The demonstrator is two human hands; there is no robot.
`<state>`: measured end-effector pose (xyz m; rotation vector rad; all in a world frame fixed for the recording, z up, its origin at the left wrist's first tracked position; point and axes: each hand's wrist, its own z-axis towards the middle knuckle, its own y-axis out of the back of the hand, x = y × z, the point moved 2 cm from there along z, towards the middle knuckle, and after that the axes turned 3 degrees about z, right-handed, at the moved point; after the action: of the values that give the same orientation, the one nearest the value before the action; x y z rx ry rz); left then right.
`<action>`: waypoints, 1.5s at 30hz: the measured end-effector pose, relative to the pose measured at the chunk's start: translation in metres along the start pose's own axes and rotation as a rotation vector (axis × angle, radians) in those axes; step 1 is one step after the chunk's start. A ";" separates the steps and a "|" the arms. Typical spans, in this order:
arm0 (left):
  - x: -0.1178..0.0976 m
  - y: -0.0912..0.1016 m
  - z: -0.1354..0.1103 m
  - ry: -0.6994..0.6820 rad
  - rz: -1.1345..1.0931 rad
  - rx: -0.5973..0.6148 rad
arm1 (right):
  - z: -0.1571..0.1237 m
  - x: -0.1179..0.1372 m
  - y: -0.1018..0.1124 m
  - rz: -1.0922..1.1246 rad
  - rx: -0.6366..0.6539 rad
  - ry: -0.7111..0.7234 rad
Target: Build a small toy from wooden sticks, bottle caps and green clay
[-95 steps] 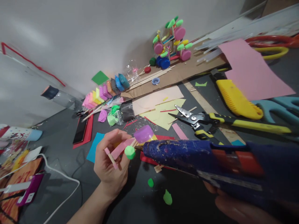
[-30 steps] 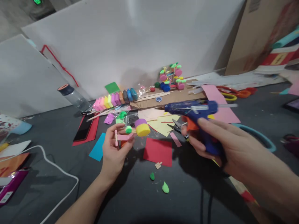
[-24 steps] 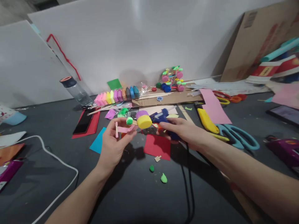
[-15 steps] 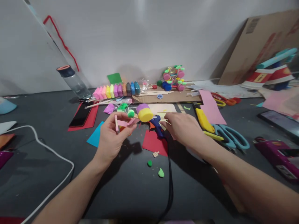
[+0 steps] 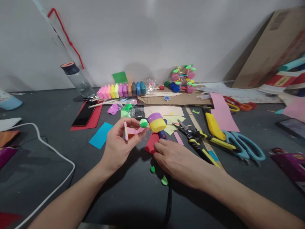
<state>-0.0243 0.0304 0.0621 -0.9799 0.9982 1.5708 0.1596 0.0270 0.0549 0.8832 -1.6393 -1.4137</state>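
"What's on that dark grey tabletop [image 5: 121,200]?"
"Up front, two small green clay pieces [image 5: 164,180]; just beyond, a red paper square [image 5: 150,144]."
"And right?"
"Yellow-and-black metal snips [image 5: 198,133], pale-blue-handled scissors [image 5: 241,144] by one grip."
"Behind?"
"A long brown cardboard strip [image 5: 190,100]; further left, a clear dark-capped bottle [image 5: 80,82]."

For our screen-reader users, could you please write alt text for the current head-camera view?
A left hand holds a craft model with a purple-and-yellow cylinder; the right hand is by red paper and a glue gun. Snips, teal scissors and colorful packets are on the dark table.
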 end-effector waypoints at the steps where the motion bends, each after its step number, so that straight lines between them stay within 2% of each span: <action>1: 0.000 0.000 0.000 0.004 -0.007 0.001 | 0.001 0.001 0.000 -0.008 -0.003 0.008; 10: -0.002 -0.003 -0.004 -0.018 0.040 -0.015 | 0.002 0.003 -0.008 -0.025 -0.086 -0.032; 12: -0.003 -0.003 -0.005 -0.027 0.038 -0.020 | -0.001 0.002 -0.003 0.026 -0.147 -0.058; 14: -0.005 -0.003 -0.006 -0.037 0.041 -0.028 | -0.008 0.001 0.007 0.205 -0.270 -0.116; 20: -0.001 -0.005 -0.010 -0.121 0.163 -0.075 | -0.037 -0.006 0.043 1.054 -0.726 -0.413; 22: -0.001 -0.008 -0.011 -0.232 0.190 -0.073 | -0.042 -0.007 0.048 1.180 -0.867 -0.478; 24: -0.002 -0.011 -0.012 -0.372 0.206 -0.046 | -0.041 -0.007 0.048 1.209 -0.958 -0.516; 26: -0.005 -0.014 -0.014 -0.485 0.245 -0.023 | -0.037 -0.006 0.046 1.217 -0.979 -0.538; 30: -0.008 -0.019 -0.017 -0.572 0.360 -0.013 | -0.033 -0.002 0.041 1.223 -0.989 -0.481; 35: -0.007 -0.022 -0.020 -0.599 0.436 -0.022 | -0.035 -0.002 0.038 1.136 -1.042 -0.429; 45: -0.006 -0.022 -0.021 -0.644 0.449 -0.023 | -0.033 0.001 0.037 1.055 -1.019 -0.401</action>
<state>0.0006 0.0123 0.0573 -0.2130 0.7595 2.0830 0.1880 0.0163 0.0943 -0.7872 -1.0417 -1.3427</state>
